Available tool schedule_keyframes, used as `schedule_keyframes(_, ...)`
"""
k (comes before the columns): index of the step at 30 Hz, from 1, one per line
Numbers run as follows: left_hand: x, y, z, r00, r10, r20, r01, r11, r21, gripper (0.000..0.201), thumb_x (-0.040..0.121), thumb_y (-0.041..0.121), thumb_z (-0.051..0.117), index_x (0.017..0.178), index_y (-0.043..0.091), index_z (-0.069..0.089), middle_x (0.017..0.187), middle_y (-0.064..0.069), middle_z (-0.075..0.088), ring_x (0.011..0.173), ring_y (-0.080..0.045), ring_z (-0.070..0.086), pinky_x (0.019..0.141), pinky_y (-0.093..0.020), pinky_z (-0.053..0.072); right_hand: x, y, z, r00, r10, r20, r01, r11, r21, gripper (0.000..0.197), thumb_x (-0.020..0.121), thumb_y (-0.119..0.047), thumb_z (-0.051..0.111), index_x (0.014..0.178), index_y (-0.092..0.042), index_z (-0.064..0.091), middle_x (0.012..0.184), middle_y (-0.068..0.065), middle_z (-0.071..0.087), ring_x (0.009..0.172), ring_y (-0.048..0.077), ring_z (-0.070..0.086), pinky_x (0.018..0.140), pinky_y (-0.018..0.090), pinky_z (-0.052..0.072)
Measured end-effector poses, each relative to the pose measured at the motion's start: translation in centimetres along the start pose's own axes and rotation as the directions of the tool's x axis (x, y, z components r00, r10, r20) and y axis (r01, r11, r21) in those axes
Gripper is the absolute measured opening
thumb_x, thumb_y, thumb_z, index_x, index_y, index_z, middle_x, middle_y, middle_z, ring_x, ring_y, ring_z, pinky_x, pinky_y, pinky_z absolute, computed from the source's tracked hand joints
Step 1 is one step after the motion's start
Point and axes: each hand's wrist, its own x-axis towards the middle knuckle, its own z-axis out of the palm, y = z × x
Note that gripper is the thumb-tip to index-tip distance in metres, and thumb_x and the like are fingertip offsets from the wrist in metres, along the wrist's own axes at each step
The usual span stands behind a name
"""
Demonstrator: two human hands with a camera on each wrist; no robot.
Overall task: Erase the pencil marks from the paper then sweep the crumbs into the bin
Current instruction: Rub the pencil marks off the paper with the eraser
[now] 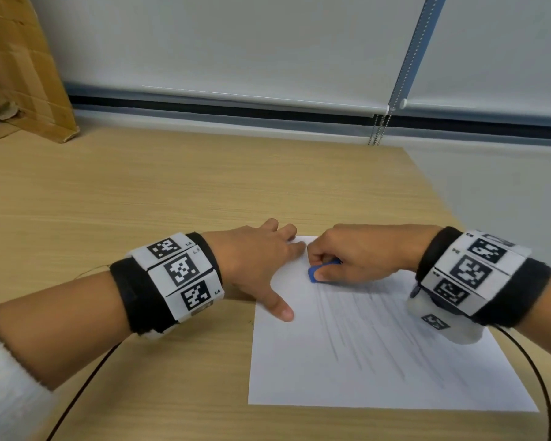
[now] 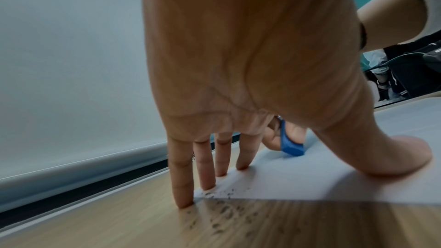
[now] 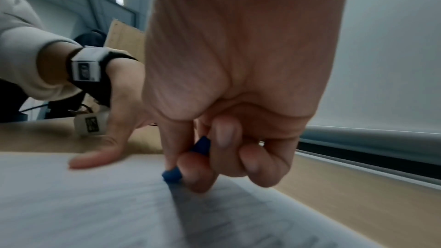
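A white sheet of paper (image 1: 363, 361) with grey pencil strokes lies on the wooden desk (image 1: 140, 192). My right hand (image 1: 347, 259) pinches a blue eraser (image 1: 314, 274) between thumb and fingers, its tip pressed on the paper's far left part. The eraser (image 3: 172, 175) touches the sheet (image 3: 83, 205) in the right wrist view. My left hand (image 1: 261, 259) lies flat with spread fingers on the paper's far left corner, its thumb (image 2: 393, 154) on the sheet. Dark eraser crumbs (image 2: 222, 212) lie on the desk and the paper's edge by my left fingertips (image 2: 185, 200).
A cardboard box (image 1: 23, 68) stands at the desk's far left. A window blind with a bead chain (image 1: 379, 128) runs along the back. The desk's right edge (image 1: 433, 186) is close to the paper. Black cables trail from both wristbands.
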Motion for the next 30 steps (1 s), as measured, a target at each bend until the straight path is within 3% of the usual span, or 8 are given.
schedule_keyframes(6,0.0,0.0,0.0,1.0,-0.005,0.011,0.005,1.0,0.002,0.109,0.068,0.074,0.066,0.151,0.022,0.021,0.136,0.002,0.031,0.117,-0.016,0.028,0.091,-0.038,0.046,0.5,0.9,0.0,0.997,0.058,-0.05,-0.058,0.998,-0.003,0.02,0.094,-0.034,0.053,0.082,-0.018,0.056,0.07,-0.003,0.056,0.063,0.018,0.05,0.062,0.037,0.044)
schedule_keyframes(9,-0.1,0.0,0.0,1.0,0.004,0.011,-0.004,1.0,0.004,0.109,0.068,0.074,0.066,0.153,0.026,0.017,0.134,0.002,0.031,0.116,-0.016,0.028,0.09,-0.038,0.046,-0.2,-0.1,0.3,1.0,0.017,0.015,-0.017,1.0,-0.007,0.022,0.093,-0.037,0.054,0.081,-0.018,0.056,0.065,-0.006,0.053,0.059,0.016,0.048,0.058,0.031,0.04)
schedule_keyframes(13,-0.1,0.0,0.0,1.0,0.002,0.026,-0.002,1.0,0.012,0.114,0.07,0.075,0.064,0.155,0.022,0.011,0.142,0.001,0.027,0.122,-0.017,0.026,0.096,-0.039,0.044,0.5,1.0,-0.6,0.993,0.096,-0.074,-0.099,0.994,-0.048,0.026,0.094,-0.041,0.051,0.082,-0.019,0.057,0.068,-0.009,0.053,0.065,0.016,0.052,0.061,0.033,0.044)
schedule_keyframes(15,-0.2,0.0,0.0,1.0,0.001,0.025,-0.001,1.0,-0.001,0.114,0.07,0.075,0.064,0.155,0.022,0.011,0.142,0.001,0.026,0.124,-0.018,0.026,0.097,-0.039,0.043,0.4,1.4,-0.3,0.994,0.08,-0.08,-0.081,0.997,-0.012,0.026,0.094,-0.039,0.052,0.08,-0.018,0.058,0.065,-0.009,0.053,0.06,0.014,0.049,0.06,0.031,0.043)
schedule_keyframes(19,-0.1,0.2,-0.1,1.0,-0.005,0.027,0.005,1.0,0.006,0.114,0.071,0.073,0.065,0.155,0.022,0.01,0.144,0.001,0.026,0.126,-0.018,0.025,0.096,-0.039,0.043,-0.5,0.4,0.3,0.999,0.0,0.042,-0.001,0.999,0.039,0.03,0.094,-0.038,0.053,0.079,-0.012,0.059,0.059,-0.006,0.049,0.051,0.01,0.039,0.051,0.021,0.033)
schedule_keyframes(25,-0.1,0.0,0.0,1.0,-0.003,0.031,0.002,1.0,0.022,0.114,0.071,0.076,0.063,0.155,0.021,0.009,0.144,0.001,0.025,0.125,-0.018,0.025,0.097,-0.04,0.043,0.3,1.3,0.0,0.992,0.07,-0.101,-0.068,0.997,0.03,0.03,0.094,-0.039,0.054,0.075,-0.017,0.057,0.062,-0.007,0.054,0.055,0.011,0.046,0.054,0.027,0.038)
schedule_keyframes(30,0.0,0.2,-0.1,0.999,-0.004,0.047,0.003,1.0,0.028,0.115,0.071,0.075,0.064,0.156,0.021,0.008,0.142,0.0,0.024,0.124,-0.018,0.024,0.089,-0.033,0.041,-0.6,0.0,0.4,0.998,0.005,0.067,-0.01,0.998,0.068,0.036,0.094,-0.038,0.054,0.078,-0.006,0.059,0.058,-0.003,0.047,0.05,0.011,0.036,0.051,0.024,0.033)
